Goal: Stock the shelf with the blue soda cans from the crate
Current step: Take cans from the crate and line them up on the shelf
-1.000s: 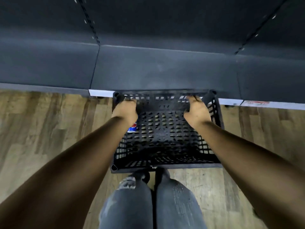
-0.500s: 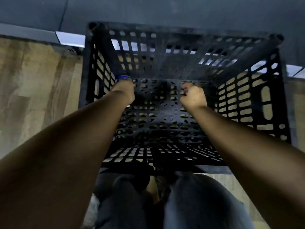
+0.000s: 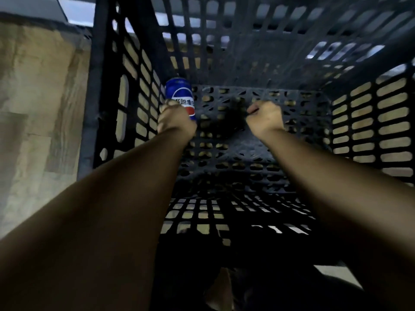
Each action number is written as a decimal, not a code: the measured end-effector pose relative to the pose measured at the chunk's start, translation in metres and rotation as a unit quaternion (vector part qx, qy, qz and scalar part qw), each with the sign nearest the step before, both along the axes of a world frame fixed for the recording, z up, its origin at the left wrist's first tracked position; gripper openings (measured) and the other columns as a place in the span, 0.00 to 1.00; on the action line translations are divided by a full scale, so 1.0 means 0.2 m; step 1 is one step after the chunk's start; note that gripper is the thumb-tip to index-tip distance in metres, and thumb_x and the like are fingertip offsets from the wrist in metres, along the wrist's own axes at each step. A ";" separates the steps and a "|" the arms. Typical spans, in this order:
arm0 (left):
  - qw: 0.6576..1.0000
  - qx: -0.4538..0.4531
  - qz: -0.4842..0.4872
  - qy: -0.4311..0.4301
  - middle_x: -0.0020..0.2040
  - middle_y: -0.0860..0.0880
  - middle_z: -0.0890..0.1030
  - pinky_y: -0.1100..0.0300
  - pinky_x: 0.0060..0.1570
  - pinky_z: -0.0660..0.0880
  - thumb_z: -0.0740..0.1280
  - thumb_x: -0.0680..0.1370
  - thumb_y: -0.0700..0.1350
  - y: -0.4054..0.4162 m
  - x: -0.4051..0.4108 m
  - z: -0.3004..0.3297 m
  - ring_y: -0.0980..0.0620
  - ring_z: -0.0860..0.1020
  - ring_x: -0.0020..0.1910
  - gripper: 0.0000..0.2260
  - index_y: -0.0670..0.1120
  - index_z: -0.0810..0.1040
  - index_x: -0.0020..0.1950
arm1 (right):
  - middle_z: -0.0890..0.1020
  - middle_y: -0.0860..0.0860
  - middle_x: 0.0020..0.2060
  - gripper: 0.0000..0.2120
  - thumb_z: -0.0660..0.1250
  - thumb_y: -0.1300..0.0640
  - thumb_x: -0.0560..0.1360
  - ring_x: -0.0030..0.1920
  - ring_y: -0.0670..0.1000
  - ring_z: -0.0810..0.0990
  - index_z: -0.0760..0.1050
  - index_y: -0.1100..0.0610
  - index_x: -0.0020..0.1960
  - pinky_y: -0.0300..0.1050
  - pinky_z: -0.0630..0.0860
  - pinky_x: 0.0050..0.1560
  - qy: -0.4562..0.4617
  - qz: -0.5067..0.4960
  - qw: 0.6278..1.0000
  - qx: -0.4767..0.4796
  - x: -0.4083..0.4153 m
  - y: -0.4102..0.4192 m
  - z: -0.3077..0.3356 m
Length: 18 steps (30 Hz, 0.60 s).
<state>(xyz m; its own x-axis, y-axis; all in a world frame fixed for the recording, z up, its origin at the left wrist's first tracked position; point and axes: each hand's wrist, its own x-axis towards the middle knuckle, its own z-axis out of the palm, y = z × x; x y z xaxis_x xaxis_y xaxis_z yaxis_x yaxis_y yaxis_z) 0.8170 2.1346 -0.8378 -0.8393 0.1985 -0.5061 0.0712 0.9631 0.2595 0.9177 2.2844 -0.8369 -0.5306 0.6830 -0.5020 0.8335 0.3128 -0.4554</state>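
I look straight down into a black plastic crate (image 3: 368,122) with slotted walls. A blue soda can (image 3: 179,93) with a white and red logo stands against the crate's left wall near the bottom. My left hand (image 3: 175,120) grips the can's lower part with curled fingers. My right hand (image 3: 265,118) is balled into a fist over the middle of the crate's perforated floor, and I see nothing in it. No other cans show inside the crate.
Wood-look flooring (image 3: 33,97) lies to the left of the crate. A dark shelf base with a pale edge strip (image 3: 76,12) runs along the top left. My legs are in shadow under the crate's near edge.
The view has dropped closer into the crate. Both hands left the crate's far rim and reached to the bottom. My left hand now grips the blue can, which shows more fully.
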 end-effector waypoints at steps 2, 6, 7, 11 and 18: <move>1.000 0.027 0.013 -0.001 0.65 0.39 0.70 0.48 0.57 0.72 0.71 0.73 0.48 0.01 -0.01 -0.02 0.38 0.72 0.63 0.33 0.38 0.59 0.71 | 0.79 0.57 0.53 0.07 0.60 0.64 0.75 0.49 0.53 0.76 0.74 0.54 0.48 0.39 0.70 0.45 0.013 -0.013 1.000 0.007 -0.04 0.00 -0.02; 0.992 0.082 0.070 -0.062 0.67 0.41 0.70 0.51 0.56 0.73 0.72 0.71 0.49 0.04 -0.03 -0.06 0.41 0.73 0.63 0.40 0.40 0.54 0.75 | 0.79 0.57 0.55 0.11 0.60 0.64 0.76 0.54 0.55 0.77 0.77 0.57 0.55 0.38 0.70 0.46 0.022 -0.001 1.000 0.009 -0.05 -0.04 -0.07; 0.990 0.086 0.082 -0.075 0.67 0.42 0.69 0.52 0.55 0.73 0.72 0.71 0.49 0.04 -0.03 -0.07 0.41 0.72 0.63 0.41 0.41 0.52 0.75 | 0.79 0.57 0.55 0.12 0.61 0.64 0.76 0.56 0.56 0.77 0.77 0.58 0.56 0.39 0.71 0.48 0.022 0.014 1.000 0.012 -0.04 -0.06 -0.07; 0.983 0.086 0.129 -0.093 0.71 0.41 0.65 0.50 0.60 0.70 0.72 0.72 0.53 0.08 -0.03 -0.08 0.40 0.69 0.67 0.47 0.40 0.42 0.77 | 0.79 0.58 0.56 0.12 0.61 0.64 0.76 0.57 0.57 0.76 0.77 0.58 0.57 0.43 0.73 0.54 0.035 0.038 0.998 0.024 -0.05 -0.08 -0.09; 0.942 0.150 0.272 -0.124 0.65 0.43 0.70 0.53 0.49 0.77 0.77 0.67 0.48 0.11 -0.07 -0.11 0.41 0.75 0.59 0.41 0.42 0.57 0.72 | 0.77 0.59 0.58 0.12 0.61 0.64 0.76 0.59 0.58 0.75 0.75 0.60 0.59 0.45 0.72 0.56 0.027 0.050 0.998 0.024 -0.02 -0.07 -0.11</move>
